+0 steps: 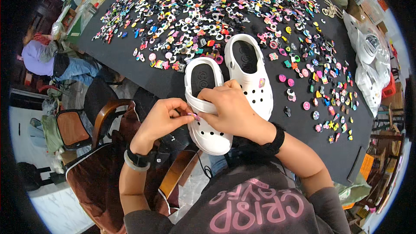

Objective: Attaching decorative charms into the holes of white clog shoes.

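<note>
My left hand (161, 119) pinches a small pink-purple shoe charm (195, 116) between thumb and fingertips, against the upper of a white clog (212, 143). My right hand (234, 110) is wrapped over that same clog near its strap, steadying it at the table's near edge. The clog has round black holes, several of them uncovered near the toe; my right hand hides part of the upper. Just to the right stands a second white clog (247, 78), with one colourful charm (261, 82) set on its upper.
Loose charms (208, 4) cover the far part of the black table (173, 78); more charms (331, 99) lie at the right. A plastic bag (368, 60) holding white clogs hangs at the right edge. Chairs (74, 128) and a person in purple (39, 58) are at the left.
</note>
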